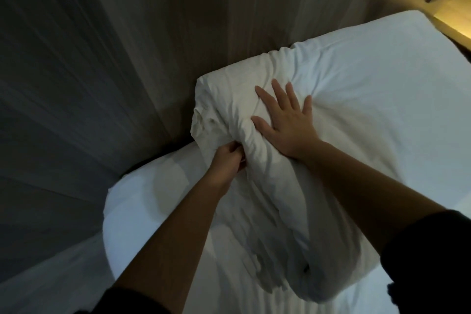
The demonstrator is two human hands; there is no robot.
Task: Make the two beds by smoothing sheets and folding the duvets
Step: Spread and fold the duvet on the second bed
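A: Hands?
B: Left hand (229, 160) grips a bunched fold (239, 132). Right hand (288, 120) lies flat beside it, fingers spread, pressing down.
A: Layout?
B: Smooth white bed sheet (407, 84) underneath. On it, bulky, wrinkled white fabric duvet (267, 211), long axis running away from the person. Both hands at its far end, left at the corner.

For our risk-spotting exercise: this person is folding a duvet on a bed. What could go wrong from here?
1. The left hand grips a twisted bunch of the duvet; pulling could deepen creases.
2. The right hand presses flat on the bulk, which lies at the mattress edge by the wall and might slip off.
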